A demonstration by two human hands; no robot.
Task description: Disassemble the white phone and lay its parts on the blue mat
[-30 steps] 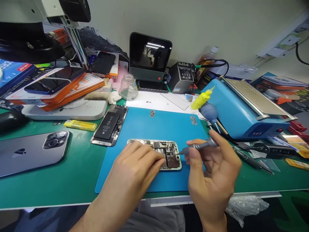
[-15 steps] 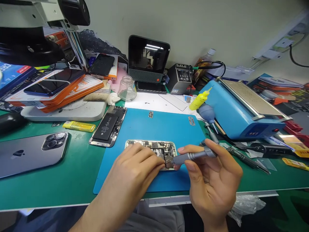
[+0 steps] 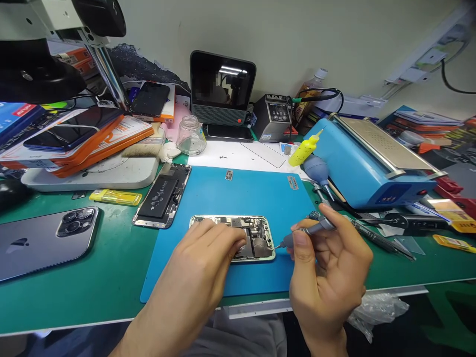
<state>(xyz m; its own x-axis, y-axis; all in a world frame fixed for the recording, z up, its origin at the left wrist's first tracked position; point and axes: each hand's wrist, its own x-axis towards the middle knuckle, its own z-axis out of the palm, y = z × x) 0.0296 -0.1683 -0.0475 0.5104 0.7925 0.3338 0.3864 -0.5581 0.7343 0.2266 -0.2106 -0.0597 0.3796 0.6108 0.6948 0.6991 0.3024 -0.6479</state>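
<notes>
An opened phone (image 3: 262,246) lies sideways on a blue mat (image 3: 253,193), its inner parts showing. My left hand (image 3: 208,253) rests over the phone's left half, fingers curled and pressed together; whatever its fingertips hold, if anything, is hidden. In my right hand (image 3: 323,272) is a grey precision screwdriver (image 3: 310,229), gripped between thumb and fingers and leaning to the right. Its thin tip is at the phone's right edge; I cannot tell whether it touches. Left of the phone lies a detached phone screen (image 3: 161,196) with a black battery piece on it.
A dark phone (image 3: 48,240) and a yellow lighter-like case (image 3: 116,197) lie at left. Small metal shields (image 3: 292,182) sit on the mat. Behind stand a glass jar (image 3: 191,136) and a dark-screened display (image 3: 223,89). A blue heating machine (image 3: 357,168) and tweezers (image 3: 379,243) are at right.
The screwdriver has drawn back to the right, so its thin tip now shows by the phone's edge. My left fingers have shifted left, uncovering more of the phone. The view has shifted slightly.
</notes>
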